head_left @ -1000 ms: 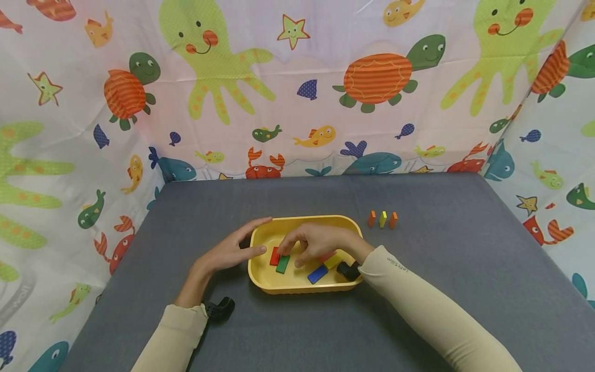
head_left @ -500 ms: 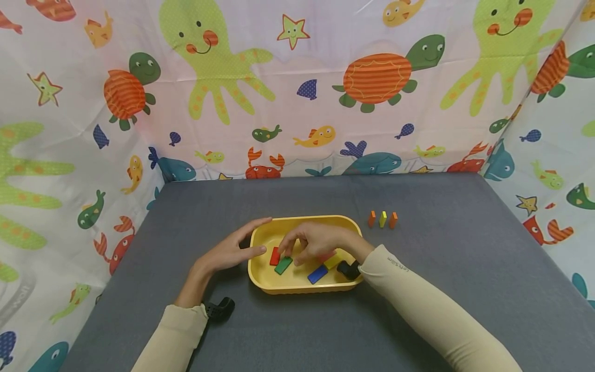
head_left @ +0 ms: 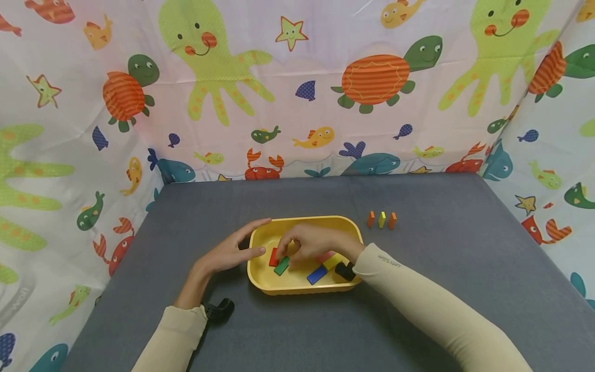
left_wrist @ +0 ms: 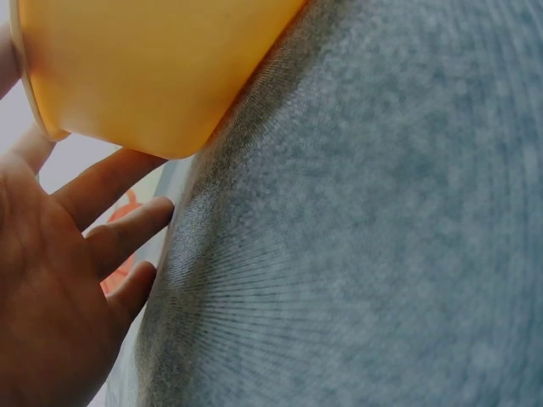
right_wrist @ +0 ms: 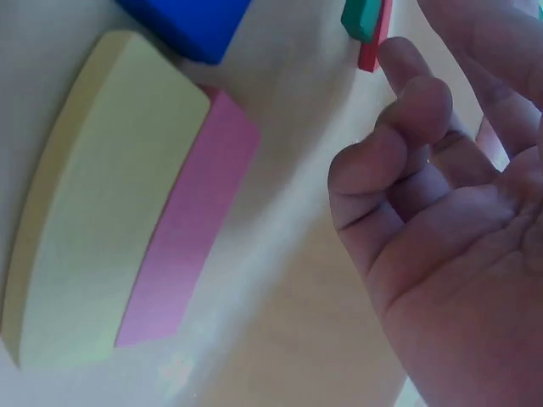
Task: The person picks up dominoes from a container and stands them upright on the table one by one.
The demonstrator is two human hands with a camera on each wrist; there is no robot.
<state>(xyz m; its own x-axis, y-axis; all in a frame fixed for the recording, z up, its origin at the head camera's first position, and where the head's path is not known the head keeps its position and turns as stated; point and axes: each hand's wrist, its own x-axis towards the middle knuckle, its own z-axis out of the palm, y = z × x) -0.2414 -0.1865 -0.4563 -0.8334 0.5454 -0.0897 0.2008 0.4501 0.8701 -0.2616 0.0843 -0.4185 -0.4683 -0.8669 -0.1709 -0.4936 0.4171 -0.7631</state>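
Observation:
A yellow tray [head_left: 302, 292] stands on the grey table, holding several domino blocks. My left hand [head_left: 228, 250] rests on its left end, thumb over the rim and straight fingers spread along the outside; in the left wrist view the fingers lie against the tray wall [left_wrist: 161, 68]. Inside the tray, my right hand [head_left: 313, 243] has its index fingertip beside the red block [head_left: 273, 257] and green block [head_left: 281, 266], its thumb apart from the index. Its other fingers are bent in the right wrist view. Close to this wrist lie a yellow block [right_wrist: 110, 203], pink block [right_wrist: 199, 220] and blue block [right_wrist: 195, 25].
Right of the tray, an orange block [head_left: 371, 219], a yellow upright block [head_left: 382, 219] and another orange block [head_left: 392, 220] stand in a row. A black wrist camera [head_left: 220, 310] sits at my left wrist. A sea-animal curtain [head_left: 297, 103] borders the table.
The green block has turned to a slant, its upper end away from the red block. My right hand has shifted slightly left. The left hand keeps its place at the tray.

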